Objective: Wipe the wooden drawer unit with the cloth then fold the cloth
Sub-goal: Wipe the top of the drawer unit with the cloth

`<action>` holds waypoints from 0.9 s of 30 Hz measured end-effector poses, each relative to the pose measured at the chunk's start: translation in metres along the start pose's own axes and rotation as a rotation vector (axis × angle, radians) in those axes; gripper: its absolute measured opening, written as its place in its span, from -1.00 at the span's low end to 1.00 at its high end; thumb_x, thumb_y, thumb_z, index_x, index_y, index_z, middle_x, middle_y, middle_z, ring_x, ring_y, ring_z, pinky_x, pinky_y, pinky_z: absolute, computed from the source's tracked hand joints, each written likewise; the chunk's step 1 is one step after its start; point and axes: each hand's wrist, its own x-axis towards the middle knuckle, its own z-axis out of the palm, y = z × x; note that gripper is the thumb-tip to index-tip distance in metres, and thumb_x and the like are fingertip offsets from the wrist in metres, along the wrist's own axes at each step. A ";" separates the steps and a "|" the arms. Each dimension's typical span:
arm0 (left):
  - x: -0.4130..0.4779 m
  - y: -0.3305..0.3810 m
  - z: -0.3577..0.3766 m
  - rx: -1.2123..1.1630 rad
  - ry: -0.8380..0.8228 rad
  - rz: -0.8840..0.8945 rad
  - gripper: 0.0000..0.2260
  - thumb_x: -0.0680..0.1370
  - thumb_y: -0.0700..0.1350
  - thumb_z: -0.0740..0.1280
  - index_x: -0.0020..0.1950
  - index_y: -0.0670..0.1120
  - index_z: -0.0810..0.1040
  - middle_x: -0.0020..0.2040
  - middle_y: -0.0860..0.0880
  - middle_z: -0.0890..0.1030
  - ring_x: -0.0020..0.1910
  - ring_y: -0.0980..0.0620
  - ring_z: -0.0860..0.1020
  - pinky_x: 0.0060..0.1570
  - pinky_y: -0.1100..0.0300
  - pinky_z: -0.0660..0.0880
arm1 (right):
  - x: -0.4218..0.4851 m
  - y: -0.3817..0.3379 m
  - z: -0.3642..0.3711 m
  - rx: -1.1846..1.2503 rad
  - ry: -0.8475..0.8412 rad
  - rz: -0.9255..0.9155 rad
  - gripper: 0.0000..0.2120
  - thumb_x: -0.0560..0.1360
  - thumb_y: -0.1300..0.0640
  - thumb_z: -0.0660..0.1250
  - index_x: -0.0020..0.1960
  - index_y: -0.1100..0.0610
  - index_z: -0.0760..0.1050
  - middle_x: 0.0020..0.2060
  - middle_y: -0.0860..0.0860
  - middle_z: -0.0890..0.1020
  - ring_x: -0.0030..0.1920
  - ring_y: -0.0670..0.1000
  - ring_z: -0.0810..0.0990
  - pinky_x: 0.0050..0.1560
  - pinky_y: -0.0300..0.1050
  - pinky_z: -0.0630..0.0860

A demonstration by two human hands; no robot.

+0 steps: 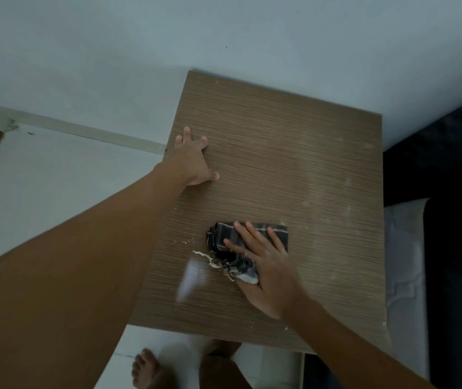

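Here the right hand (266, 265) presses flat, its grip open, on a dark checked cloth (241, 242) at lower centre of the brown wood-grain drawer unit (294, 164) top. The left hand (193, 161) rests splayed, grip open, at its left edge. Pale crumbs (204, 255) lie beside the cloth; white floor (55, 178) lies left.

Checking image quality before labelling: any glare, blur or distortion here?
Head view: a pale glare patch on the drawer unit top left of the cloth; dim, bluish light overall; edges of the right hand slightly soft; wide-angle lens stretches the left forearm, left hand flat on the top.
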 end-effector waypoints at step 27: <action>0.003 0.062 0.026 -0.016 -0.071 -0.045 -0.04 0.35 0.12 0.54 0.57 0.21 -0.01 0.57 -0.02 -0.36 0.56 -0.10 -0.26 0.38 -0.43 0.03 | 0.162 0.160 -0.221 -0.491 0.255 0.244 -0.62 0.53 0.00 0.23 0.31 0.08 0.44 0.06 0.18 0.63 0.00 0.24 0.60 -0.08 0.02 0.49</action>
